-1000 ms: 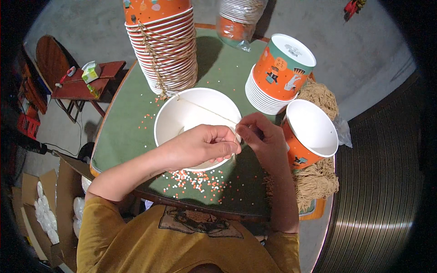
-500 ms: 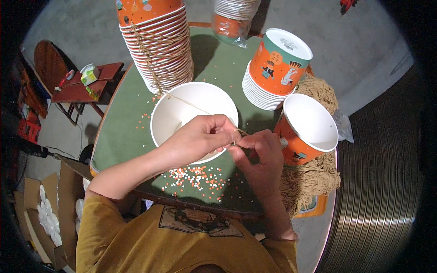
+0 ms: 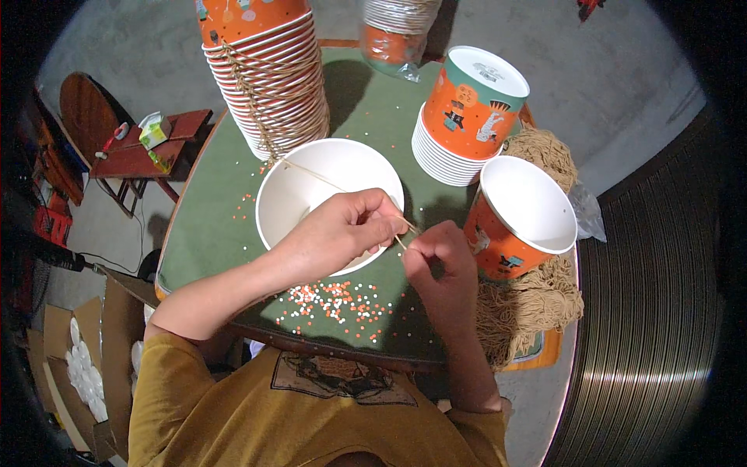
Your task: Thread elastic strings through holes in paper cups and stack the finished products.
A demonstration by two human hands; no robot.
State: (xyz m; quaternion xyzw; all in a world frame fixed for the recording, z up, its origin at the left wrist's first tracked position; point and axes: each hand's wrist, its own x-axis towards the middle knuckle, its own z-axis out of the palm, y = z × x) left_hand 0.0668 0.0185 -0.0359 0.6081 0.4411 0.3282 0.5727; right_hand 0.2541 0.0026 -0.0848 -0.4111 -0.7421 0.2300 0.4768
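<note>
**Twine at the rim – both hands pinched in close**

Left hand (image 3: 334,237) lies over the near rim of the white paper cup (image 3: 311,191), fingers curled shut on a thin tan string (image 3: 315,176) that runs taut from the pinch, up across the cup's open mouth and away toward the far rim. Right hand (image 3: 440,261) sits just beside it, thumb and forefinger closed on the short near end of the same string – the two pinches nearly touch, right at the cup's edge.

By the look of it, this is the threading or knotting step: a handle cord being fixed at the cup's rim. The next move would call for fine fingertip work – keep the line tight with the left, work the end with the right, no slack.

Materials, outward from the grip: the cup is smooth, matt white inside, round and shallow-looking from above. Just right of the right hand stands an open orange printed cup (image 3: 520,214), and beyond it a nested stack of orange cups (image 3: 467,117), bottom up. Loose bundles of coarse tan twine (image 3: 529,303) lie fuzzy and tangled at the right hand's outer side. Ahead of the left hand rises a tall stack of strung cups (image 3: 264,78), cords hanging down its side. Below both wrists, tiny orange and white paper dots (image 3: 338,300) speckle the green tabletop (image 3: 210,233)
</note>
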